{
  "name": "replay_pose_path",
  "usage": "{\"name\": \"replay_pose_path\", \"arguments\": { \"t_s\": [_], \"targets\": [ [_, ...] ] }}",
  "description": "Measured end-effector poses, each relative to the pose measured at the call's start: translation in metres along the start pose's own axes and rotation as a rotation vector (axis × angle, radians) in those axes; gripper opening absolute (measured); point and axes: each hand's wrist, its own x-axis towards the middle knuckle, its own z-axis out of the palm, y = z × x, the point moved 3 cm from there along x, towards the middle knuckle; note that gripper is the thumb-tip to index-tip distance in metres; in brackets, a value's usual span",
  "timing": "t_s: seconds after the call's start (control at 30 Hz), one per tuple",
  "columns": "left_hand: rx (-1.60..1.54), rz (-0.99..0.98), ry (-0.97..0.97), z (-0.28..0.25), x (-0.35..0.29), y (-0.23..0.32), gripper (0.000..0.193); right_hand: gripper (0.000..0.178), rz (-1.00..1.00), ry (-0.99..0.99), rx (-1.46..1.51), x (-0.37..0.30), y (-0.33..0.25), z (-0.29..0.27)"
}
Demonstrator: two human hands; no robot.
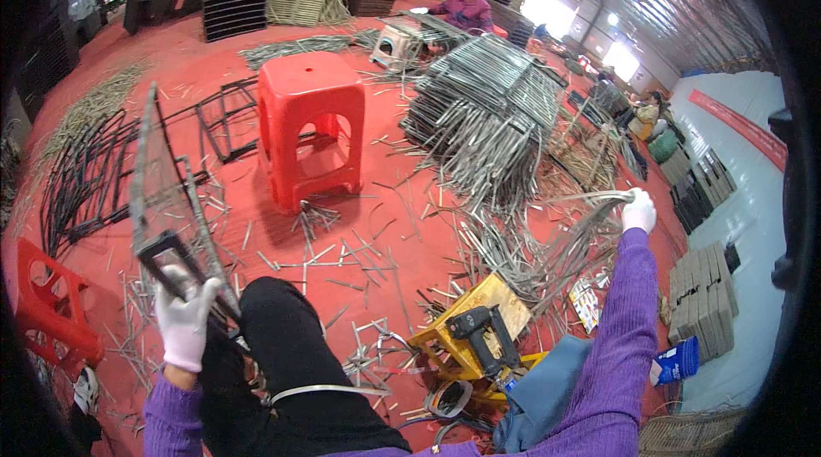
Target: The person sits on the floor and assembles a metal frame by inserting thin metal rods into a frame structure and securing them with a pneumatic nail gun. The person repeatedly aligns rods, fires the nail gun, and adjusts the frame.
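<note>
In a white glove, my left hand (186, 320) grips the near end of a dark rectangular frame (171, 243), which stands tilted beside my left knee. My right hand (639, 211), also gloved, is stretched far out to the right. It is closed on the end of a bundle of grey flat strips (590, 198), and the loose lengths trail back to the pile of strips (513, 256) on the floor. A black nail gun (483, 333) lies on a small yellow wooden stool (453, 346) between my arms. One pale strip (329, 389) lies across my leg.
A red plastic stool (312, 85) stands ahead, near a tall stack of grey slatted panels (487, 85). Black frames (94, 175) lie at the left by another red stool (53, 307). Cut strips litter the red floor. A person (466, 8) sits beyond the stack.
</note>
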Motion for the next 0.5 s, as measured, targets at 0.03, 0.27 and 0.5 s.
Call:
{"name": "replay_pose_path", "arguments": {
  "t_s": [0.03,0.27,0.5],
  "targets": [
    [0.028,0.069,-0.066,0.000,0.000,0.008,0.041,0.014,0.115,0.026,0.072,0.002,-0.001,-0.007],
    [0.481,0.171,-0.053,-0.040,-0.007,0.061,0.029,0.028,0.102,0.062,0.310,0.009,-0.042,-0.086],
    [0.290,0.728,-0.132,-0.034,-0.009,0.193,0.097,0.029,-0.594,0.420,0.578,-0.027,-0.203,-0.310]
  ]
}}
